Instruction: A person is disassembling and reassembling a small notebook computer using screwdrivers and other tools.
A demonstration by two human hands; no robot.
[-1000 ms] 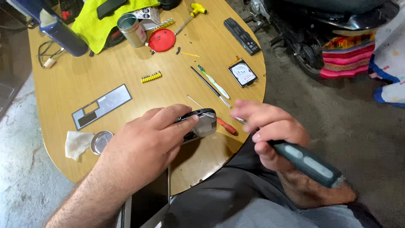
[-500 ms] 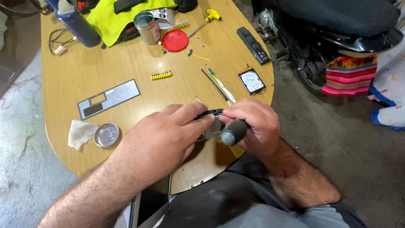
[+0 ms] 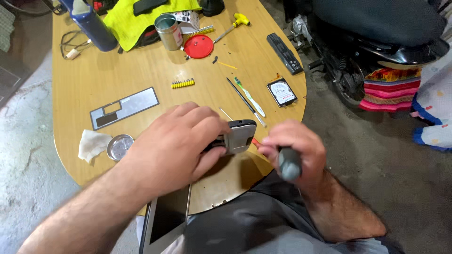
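The right hand (image 3: pixel 294 148), fisted on a grey-handled screwdriver (image 3: pixel 288 162), has swung its tip in against the small silver-and-black device (image 3: pixel 238 136) that the left hand (image 3: pixel 176 143) keeps gripped on the wooden bench (image 3: pixel 141 70).

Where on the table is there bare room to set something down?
Bare wood lies between the grey plate, the yellow bit strip and the blue bottle. Crowded: the far edge around the tin can and red lid.

Small grey device (image 3: pixel 239 136), flat on table
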